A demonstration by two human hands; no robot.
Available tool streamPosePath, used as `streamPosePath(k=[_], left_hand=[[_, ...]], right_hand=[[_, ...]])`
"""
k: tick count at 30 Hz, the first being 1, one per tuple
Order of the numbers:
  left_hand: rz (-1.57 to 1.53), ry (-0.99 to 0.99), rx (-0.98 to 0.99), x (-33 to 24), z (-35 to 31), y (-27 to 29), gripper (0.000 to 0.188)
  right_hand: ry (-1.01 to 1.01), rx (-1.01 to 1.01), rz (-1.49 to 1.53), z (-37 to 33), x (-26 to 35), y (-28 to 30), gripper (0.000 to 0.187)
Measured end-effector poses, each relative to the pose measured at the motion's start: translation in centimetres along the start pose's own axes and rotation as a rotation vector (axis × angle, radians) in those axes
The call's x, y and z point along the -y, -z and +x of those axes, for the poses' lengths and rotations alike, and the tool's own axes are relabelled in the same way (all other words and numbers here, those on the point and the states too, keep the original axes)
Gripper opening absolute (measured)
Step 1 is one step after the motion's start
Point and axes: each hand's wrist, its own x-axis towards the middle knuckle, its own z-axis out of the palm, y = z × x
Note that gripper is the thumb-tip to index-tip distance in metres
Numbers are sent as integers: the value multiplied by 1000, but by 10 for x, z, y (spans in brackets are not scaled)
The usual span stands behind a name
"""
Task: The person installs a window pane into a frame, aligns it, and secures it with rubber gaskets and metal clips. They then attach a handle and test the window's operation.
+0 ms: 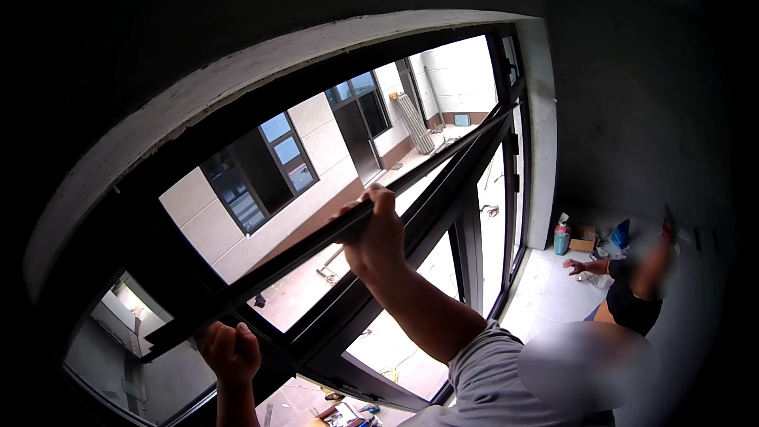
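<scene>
A long dark bar [292,258], like a window-frame profile, runs slantwise across the tall dark-framed window [472,269]. My right hand [375,237] is raised and closed around the middle of this bar, its fingers curled over the top. Lower down, my left hand [229,350] makes a fist against the bar's underside near its lower-left end; shadow hides part of that grip. Toward the upper right, the bar's far end lies close to the window's side frame, and I cannot tell whether they touch. A grey short sleeve [490,364] covers my right upper arm.
At the right, a person in a dark top [636,300] is low by the wall, a hand [575,267] held out. Near them stand a bottle [562,239], a cardboard box [583,239] and a blue bag [621,232]. Tools and scraps [348,415] lie on the floor below.
</scene>
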Motion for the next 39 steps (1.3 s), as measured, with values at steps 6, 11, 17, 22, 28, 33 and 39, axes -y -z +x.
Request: streamPosePath(k=[6,11,17,22,28,33,39], left_hand=[[-5,20,23,2,0,5,33],[51,13,57,5,-1,9,33],[28,24,51,7,-4,13,31],[-46,43,64,2,0,15,29],[-84,23,49,3,6,18,29],[-63,28,57,-4,8,23,27],[-130,14,48,-3,14,17,25]], right_hand=[[97,-303,-135,10,60,123,24],[186,-582,-255,14,124,264,22],[42,-825,-363,-28,165,374,26],[-117,-952,-445,-53,201,456,28],[-57,-928,-219,-91,284,558,36],[460,-1151,-82,-84,251,461,54],[465,-436,-1151,-15,127,253,23]])
